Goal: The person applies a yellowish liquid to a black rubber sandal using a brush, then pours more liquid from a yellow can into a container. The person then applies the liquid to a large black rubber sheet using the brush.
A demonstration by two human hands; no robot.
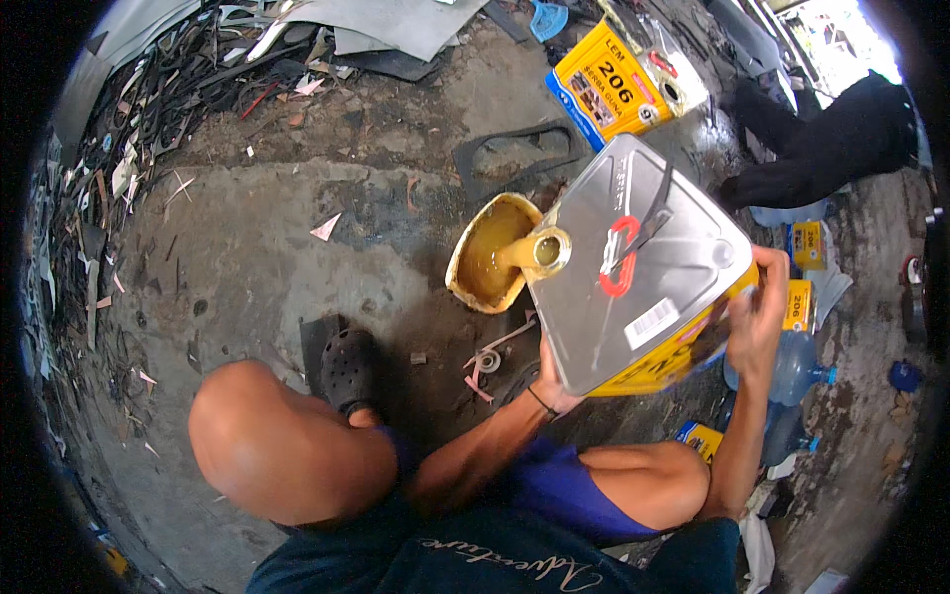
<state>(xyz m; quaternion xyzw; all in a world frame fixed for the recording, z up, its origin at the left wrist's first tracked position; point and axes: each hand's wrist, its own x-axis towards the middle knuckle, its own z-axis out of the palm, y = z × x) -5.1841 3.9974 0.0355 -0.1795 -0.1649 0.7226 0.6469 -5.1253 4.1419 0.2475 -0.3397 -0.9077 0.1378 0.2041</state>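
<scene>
Rough concrete floor (pixel 257 247), stained and gritty, strewn with dark rubber offcuts and paper scraps toward the far left edge. Seen from above by a crouching person. Left hand (pixel 554 381) clamped under the lower near corner of a big square metal can (pixel 638 267); right hand (pixel 757 317) pressed flat against its right side, near the yellow printed wall. Hands well apart, the can gripped between them. Can tipped hard to the left, long axis running from the right hand down-left toward the spout (pixel 544 250); silvery top face smooth and shiny, with a red handle (pixel 618 257) in the middle. Thick yellow glue coating the round spout, right over the rim of a small bowl (pixel 490 252), its inside filled and smeared with the same amber stuff. Bowl on the floor just left of the can, ahead of the left hand, which lies nearer. Black perforated clog (pixel 346 368) beside the left knee. Second yellow can (pixel 614 84) farther off, upright. Clear water bottle (pixel 797 366) right of the right hand.
</scene>
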